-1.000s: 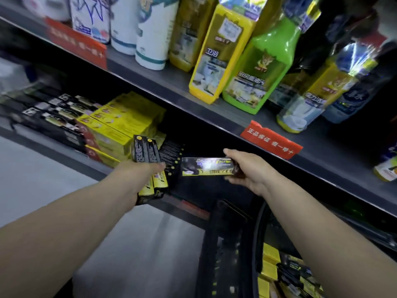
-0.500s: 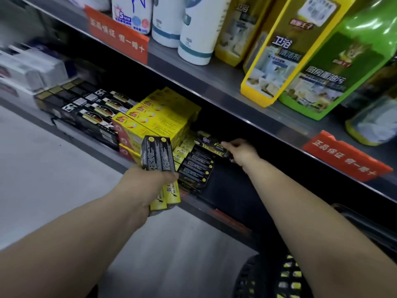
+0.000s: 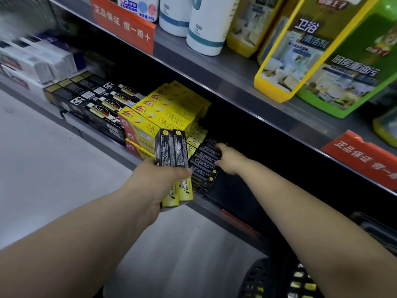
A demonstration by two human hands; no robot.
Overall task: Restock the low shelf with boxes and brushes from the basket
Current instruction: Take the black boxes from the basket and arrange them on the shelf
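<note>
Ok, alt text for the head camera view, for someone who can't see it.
A person's left hand grips two slim black-and-yellow cardboard boxes upright before a low metal shelf, while the right hand touches a stack of black boxes lying on it. Bright yellow cardboard boxes sit left of that stack; a black plastic basket shows at bottom right.

You see bright light on the upper shelf (image 3: 214, 69), while the low shelf (image 3: 211, 203) sinks into deep shadow at its back; white boxes (image 3: 43, 61) at its left end smear with blur.
</note>
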